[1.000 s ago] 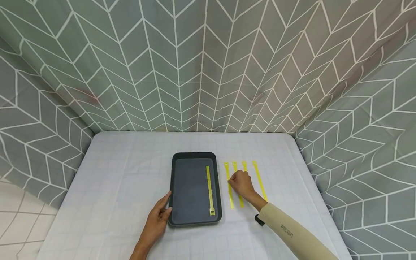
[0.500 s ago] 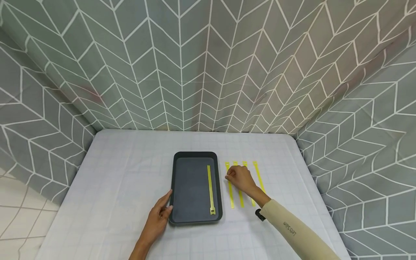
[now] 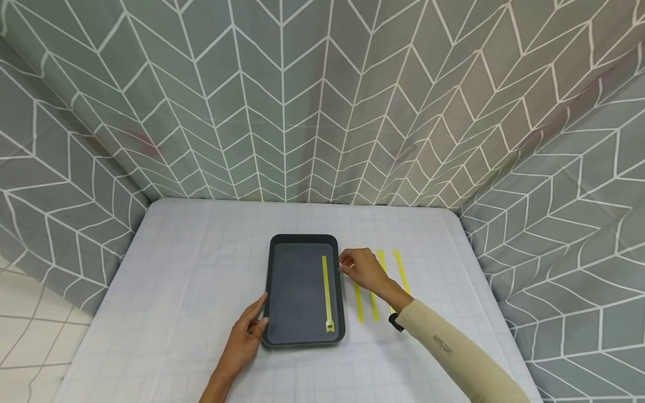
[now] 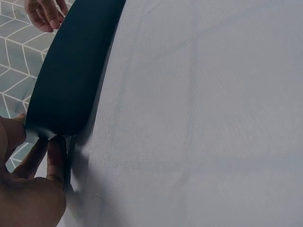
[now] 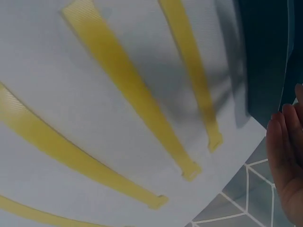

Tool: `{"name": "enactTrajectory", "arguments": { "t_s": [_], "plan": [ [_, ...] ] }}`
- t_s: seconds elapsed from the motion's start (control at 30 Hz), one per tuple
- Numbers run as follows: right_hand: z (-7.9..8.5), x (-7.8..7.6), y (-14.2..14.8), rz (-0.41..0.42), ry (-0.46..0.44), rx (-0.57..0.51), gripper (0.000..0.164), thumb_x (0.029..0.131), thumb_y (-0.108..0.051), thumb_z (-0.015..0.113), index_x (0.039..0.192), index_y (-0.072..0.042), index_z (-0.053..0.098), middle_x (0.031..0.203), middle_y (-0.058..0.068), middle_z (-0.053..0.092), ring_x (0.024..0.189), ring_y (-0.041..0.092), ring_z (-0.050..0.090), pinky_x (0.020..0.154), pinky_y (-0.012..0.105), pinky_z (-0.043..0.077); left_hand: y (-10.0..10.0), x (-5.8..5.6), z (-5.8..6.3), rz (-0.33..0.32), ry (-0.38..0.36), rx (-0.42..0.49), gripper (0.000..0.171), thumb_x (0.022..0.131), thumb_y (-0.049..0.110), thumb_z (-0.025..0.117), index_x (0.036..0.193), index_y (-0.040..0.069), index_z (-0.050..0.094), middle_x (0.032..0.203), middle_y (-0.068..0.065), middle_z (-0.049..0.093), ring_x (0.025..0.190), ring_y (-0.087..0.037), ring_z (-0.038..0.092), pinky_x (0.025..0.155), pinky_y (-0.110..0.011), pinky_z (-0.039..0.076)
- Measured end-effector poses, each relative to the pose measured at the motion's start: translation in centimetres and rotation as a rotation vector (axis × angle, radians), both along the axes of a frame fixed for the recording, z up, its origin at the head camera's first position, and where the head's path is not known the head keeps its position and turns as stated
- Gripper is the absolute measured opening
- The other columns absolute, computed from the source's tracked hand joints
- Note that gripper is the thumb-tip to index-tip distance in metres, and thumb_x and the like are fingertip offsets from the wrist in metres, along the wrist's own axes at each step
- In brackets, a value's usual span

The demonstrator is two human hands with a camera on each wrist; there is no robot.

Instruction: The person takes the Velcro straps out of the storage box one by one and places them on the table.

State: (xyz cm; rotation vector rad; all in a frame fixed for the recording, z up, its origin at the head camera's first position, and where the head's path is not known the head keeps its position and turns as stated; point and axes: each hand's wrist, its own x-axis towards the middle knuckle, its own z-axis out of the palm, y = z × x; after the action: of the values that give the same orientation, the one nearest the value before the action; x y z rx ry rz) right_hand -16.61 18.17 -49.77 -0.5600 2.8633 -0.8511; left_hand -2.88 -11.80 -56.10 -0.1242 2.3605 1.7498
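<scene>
My left hand (image 3: 242, 341) holds the left side of a dark grey tray (image 3: 292, 342), fingers at its rim and outer wall (image 4: 71, 80). Inside the tray, near its right wall, lies one yellow hook-and-loop cable tie (image 3: 327, 291), its slotted head towards me. Several more yellow cable ties (image 3: 401, 271) lie side by side on the cloth right of the tray, with heads at the far end. Over the leftmost of them, fingertips right beside the tray's right rim, is my right hand (image 3: 367, 268). Its fingers are loosely bent with nothing visible in them; it hides the upper parts of two ties.
A white cloth covers the table (image 3: 201, 252). Patterned grey curtains (image 3: 302, 112) hang behind the table and on both sides. A black band (image 3: 396, 322) sits at my right wrist, below a beige sleeve (image 3: 448, 347). Tiled floor (image 3: 35, 324) shows at the left.
My right hand has moved up and left from the leftmost ties to the tray's right rim; the ties still lie on the cloth. My left hand stays at the tray.
</scene>
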Motion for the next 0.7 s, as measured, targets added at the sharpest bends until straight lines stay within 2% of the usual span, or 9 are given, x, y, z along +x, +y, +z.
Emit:
{"name": "enactTrajectory", "arguments": {
  "t_s": [0.33,0.53,0.7],
  "plan": [
    [0.4,-0.4,-1.0,0.197,0.017,-0.006,0.018,0.086,-0.005,0.078,0.103,-0.002,0.073,0.099,0.009,0.074,0.092,0.023,0.070,0.083,0.037,0.056,-0.1,0.1,0.1,0.007,0.011,0.010,0.059,0.101,0.005,0.058,0.155,0.022,0.041,0.157,-0.010,0.040,0.093,-0.014,0.055,0.081,-0.022,0.048],
    [0.1,-0.5,-1.5,0.364,0.009,0.051,0.019,0.086,-0.005,0.077,0.105,-0.004,0.075,0.104,0.006,0.072,0.100,0.024,0.068,0.088,0.037,0.054,-0.1,0.1,0.1,0.007,0.007,0.008,0.059,0.101,0.006,0.058,0.155,0.023,0.040,0.157,-0.010,0.040,0.094,-0.015,0.055,0.082,-0.022,0.048],
    [-0.2,-0.5,-2.0,0.445,-0.013,0.112,0.017,0.086,-0.005,0.077,0.103,-0.007,0.075,0.107,0.003,0.071,0.105,0.022,0.064,0.096,0.039,0.049,0.0,0.1,0.1,0.010,0.011,0.001,0.059,0.101,0.005,0.058,0.155,0.021,0.041,0.156,-0.011,0.041,0.094,-0.014,0.055,0.082,-0.023,0.048]
  ]
}}
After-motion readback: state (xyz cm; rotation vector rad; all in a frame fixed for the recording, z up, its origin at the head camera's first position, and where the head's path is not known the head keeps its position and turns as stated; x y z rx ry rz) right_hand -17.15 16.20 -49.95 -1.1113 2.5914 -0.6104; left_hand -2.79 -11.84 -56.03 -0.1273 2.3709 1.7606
